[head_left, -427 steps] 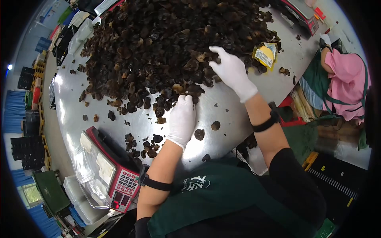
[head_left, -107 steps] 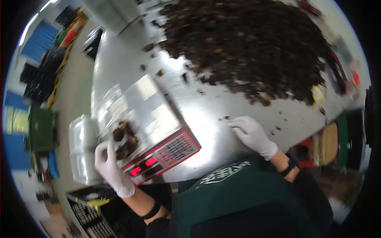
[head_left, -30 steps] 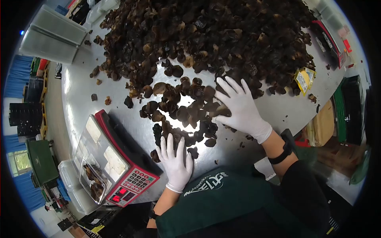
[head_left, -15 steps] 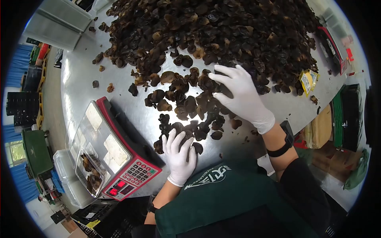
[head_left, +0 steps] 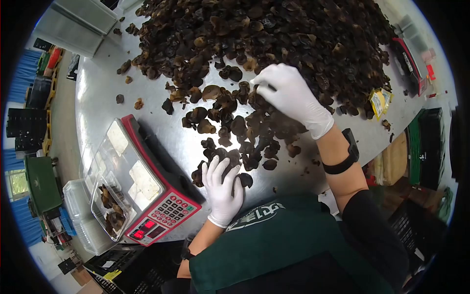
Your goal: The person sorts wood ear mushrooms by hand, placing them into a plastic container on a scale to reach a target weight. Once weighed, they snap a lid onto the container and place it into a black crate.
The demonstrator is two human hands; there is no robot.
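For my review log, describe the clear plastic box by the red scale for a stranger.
On the shiny metal table, find the red electronic scale. Along its left edge sits the clear rectangular plastic box; unlike the stacked clear boxes further left, it holds dark-brown pieces.

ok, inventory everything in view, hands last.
Ruffled fungus-like pieces: too many to count, dark brown, heaped top centre, scattered nearer
Metal table: one, silver, beneath
Boxy keypad scale: one, red and silver, left
Second scale: one, red, upper right
Open plastic tray: one, clear, left, holding pieces
Flat packet: one, yellow, heap's right
Big bin: one, green, far left
Gloved left hand: one, white, at scattered pieces
Gloved right hand: one, white, near heap
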